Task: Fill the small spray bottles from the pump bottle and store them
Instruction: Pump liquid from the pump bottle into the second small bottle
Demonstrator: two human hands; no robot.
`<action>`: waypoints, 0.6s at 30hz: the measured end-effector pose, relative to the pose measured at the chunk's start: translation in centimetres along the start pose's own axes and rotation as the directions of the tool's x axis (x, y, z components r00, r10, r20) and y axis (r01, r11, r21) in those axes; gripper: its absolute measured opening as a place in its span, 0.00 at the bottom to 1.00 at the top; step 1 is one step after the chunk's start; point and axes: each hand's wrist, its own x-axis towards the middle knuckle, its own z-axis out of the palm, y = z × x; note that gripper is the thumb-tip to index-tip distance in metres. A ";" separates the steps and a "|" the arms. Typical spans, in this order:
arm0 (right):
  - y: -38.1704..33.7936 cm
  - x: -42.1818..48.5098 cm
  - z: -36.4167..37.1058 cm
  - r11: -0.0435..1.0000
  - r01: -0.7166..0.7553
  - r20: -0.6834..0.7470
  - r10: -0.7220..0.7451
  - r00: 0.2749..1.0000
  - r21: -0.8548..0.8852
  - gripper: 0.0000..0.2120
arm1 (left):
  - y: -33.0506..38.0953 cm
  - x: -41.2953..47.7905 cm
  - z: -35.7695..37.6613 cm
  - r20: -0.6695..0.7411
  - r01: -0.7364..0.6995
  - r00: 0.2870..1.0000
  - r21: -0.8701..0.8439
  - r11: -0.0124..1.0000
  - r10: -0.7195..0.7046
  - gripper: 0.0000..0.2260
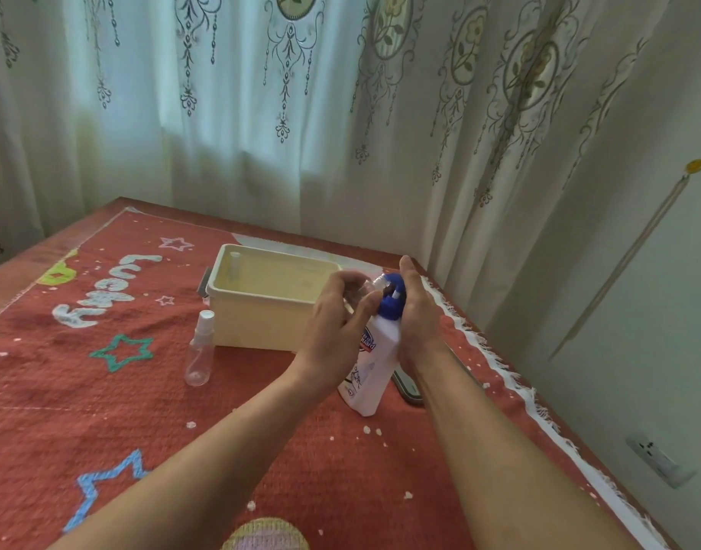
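Observation:
A white pump bottle (pixel 370 367) with a blue pump head (pixel 392 297) stands on the red cloth right of centre. My right hand (pixel 418 311) rests on the pump head from the right. My left hand (pixel 338 315) holds a small clear spray bottle (pixel 370 285) tilted with its open neck at the pump's nozzle. Another small clear spray bottle (pixel 200 351) with its white sprayer on stands upright left of the cream box (pixel 261 311). Inside the box's far left corner stands a small white-capped bottle (pixel 234 264).
A red cloth with stars and letters (pixel 142 391) covers the table, with a white fringe along its right edge (pixel 499 371). A dark flat object (pixel 408 387) lies behind the pump bottle. Curtains hang behind; a wall with a socket (pixel 658 462) is at the right.

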 end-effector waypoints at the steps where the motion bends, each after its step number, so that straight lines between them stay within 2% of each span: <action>1: 0.0 0.1 0.0 1.000 0.005 0.000 -0.005 1.000 -0.007 0.20 | 0.0 0.0 0.0 0.001 -0.007 1.000 0.001 1.000 0.007 0.07; 6: -0.2 0.2 0.0 0.999 0.015 -0.028 -0.016 0.999 -0.032 0.14 | 0.0 -0.1 0.0 -0.002 -0.011 1.000 0.000 1.000 0.011 0.08; 8: -0.1 0.2 0.0 1.000 0.009 -0.034 -0.010 0.999 -0.023 0.15 | 0.0 -0.1 0.0 -0.009 -0.015 1.000 -0.001 1.000 0.015 0.08; 11: 0.2 0.2 0.1 1.000 -0.010 -0.013 0.009 1.000 -0.002 0.22 | 0.2 0.0 0.0 -0.004 -0.027 1.000 0.005 1.000 0.027 0.09; 15: 0.4 0.6 -0.1 0.999 0.014 -0.024 -0.015 1.000 -0.043 0.17 | -0.2 0.1 0.0 0.000 -0.022 1.000 0.016 1.000 0.022 0.07; 18: 0.2 0.6 -0.1 0.998 0.032 -0.028 -0.033 0.999 -0.052 0.19 | -0.4 0.0 0.0 -0.003 -0.009 1.000 0.017 1.000 0.009 0.07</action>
